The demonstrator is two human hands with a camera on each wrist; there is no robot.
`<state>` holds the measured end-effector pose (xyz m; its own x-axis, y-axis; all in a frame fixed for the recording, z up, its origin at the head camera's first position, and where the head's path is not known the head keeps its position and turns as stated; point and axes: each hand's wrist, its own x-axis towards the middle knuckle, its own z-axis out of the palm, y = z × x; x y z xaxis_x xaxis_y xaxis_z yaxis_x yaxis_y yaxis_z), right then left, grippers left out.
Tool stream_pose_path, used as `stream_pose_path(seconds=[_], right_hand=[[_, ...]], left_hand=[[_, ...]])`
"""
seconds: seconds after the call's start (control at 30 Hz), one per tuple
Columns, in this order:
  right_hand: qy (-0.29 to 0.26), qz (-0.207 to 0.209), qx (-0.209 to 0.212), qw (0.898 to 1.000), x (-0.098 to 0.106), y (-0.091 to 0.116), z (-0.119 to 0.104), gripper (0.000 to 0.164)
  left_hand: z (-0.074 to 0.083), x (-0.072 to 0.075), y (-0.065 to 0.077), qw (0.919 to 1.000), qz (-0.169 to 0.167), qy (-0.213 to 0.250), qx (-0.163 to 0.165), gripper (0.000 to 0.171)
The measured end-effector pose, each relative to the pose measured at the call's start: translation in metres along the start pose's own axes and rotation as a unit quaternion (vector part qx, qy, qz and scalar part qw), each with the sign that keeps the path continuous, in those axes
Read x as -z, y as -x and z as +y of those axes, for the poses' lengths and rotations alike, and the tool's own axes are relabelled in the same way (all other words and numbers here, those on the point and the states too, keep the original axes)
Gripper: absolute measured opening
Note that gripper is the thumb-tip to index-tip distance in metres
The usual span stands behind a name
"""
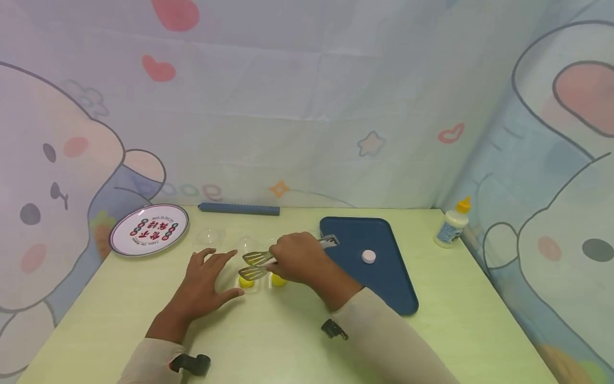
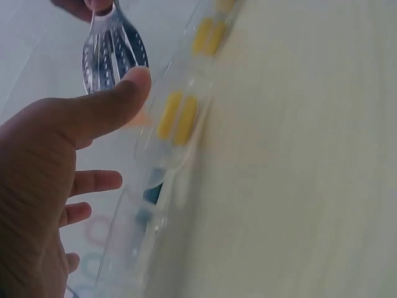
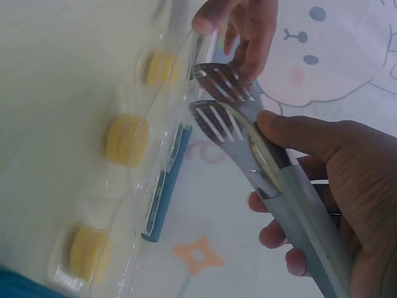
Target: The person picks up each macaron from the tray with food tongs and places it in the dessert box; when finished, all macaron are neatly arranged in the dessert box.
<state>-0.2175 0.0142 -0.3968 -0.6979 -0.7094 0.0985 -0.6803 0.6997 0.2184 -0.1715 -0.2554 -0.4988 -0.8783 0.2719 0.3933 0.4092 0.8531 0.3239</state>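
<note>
My right hand (image 1: 297, 258) grips a pair of metal tongs (image 3: 247, 164) with slotted heads and pale grey handles. The heads point left, close together with nothing between them, above a clear plastic container (image 2: 141, 152). Separate compartments hold several yellow macarons; one macaron (image 3: 127, 139) shows in the middle of the right wrist view. To the left of the tong heads is my left hand (image 1: 203, 282), fingers spread and holding nothing. Its thumb reaches toward the container's near side, and in the left wrist view its tip overlaps a tong head.
A dark blue tray (image 1: 345, 229) lies to the right, with a pale pink macaron (image 1: 368, 256) on it. A printed white plate (image 1: 150, 230) leans at back left. Along the back edge lies a long blue-grey bar (image 1: 240, 209). A white bottle (image 1: 452, 226) with a yellow nozzle stands far right.
</note>
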Motion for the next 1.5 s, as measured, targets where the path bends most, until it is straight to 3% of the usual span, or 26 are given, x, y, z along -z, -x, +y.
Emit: stream_pose_path(seconds=[0.3, 0.47, 0.63, 0.73, 0.83, 1.2, 1.4, 1.5], right_hand=[[-0.005, 0.113, -0.001, 0.994, -0.017, 0.023, 0.025, 0.034], [-0.015, 0.15, -0.011, 0.989, -0.029, 0.038, 0.04, 0.038], [-0.021, 0.184, -0.03, 0.982, -0.038, 0.057, 0.053, 0.037], [-0.024, 0.191, -0.043, 0.98, -0.043, 0.066, 0.059, 0.037], [-0.031, 0.189, -0.052, 0.98, -0.047, 0.075, 0.062, 0.039], [-0.036, 0.239, -0.072, 0.968, -0.07, 0.109, 0.075, 0.04], [-0.026, 0.237, -0.09, 0.967, -0.077, 0.125, 0.086, 0.043], [-0.019, 0.238, -0.099, 0.966, -0.078, 0.132, 0.094, 0.043]], left_hand=[[-0.028, 0.007, 0.014, 0.9986, 0.035, 0.041, 0.002, 0.091], [-0.044, 0.005, 0.019, 0.9948, 0.014, 0.093, 0.04, 0.096], [-0.055, 0.004, 0.019, 0.9835, -0.019, 0.161, 0.08, 0.101], [-0.059, 0.004, 0.02, 0.9758, -0.031, 0.194, 0.095, 0.102], [-0.062, 0.004, 0.023, 0.9735, -0.036, 0.202, 0.1, 0.103], [-0.062, 0.007, 0.025, 0.9692, -0.062, 0.199, 0.13, 0.106], [-0.063, 0.008, 0.025, 0.9703, -0.063, 0.196, 0.127, 0.108], [-0.064, 0.008, 0.026, 0.9662, -0.065, 0.209, 0.137, 0.113]])
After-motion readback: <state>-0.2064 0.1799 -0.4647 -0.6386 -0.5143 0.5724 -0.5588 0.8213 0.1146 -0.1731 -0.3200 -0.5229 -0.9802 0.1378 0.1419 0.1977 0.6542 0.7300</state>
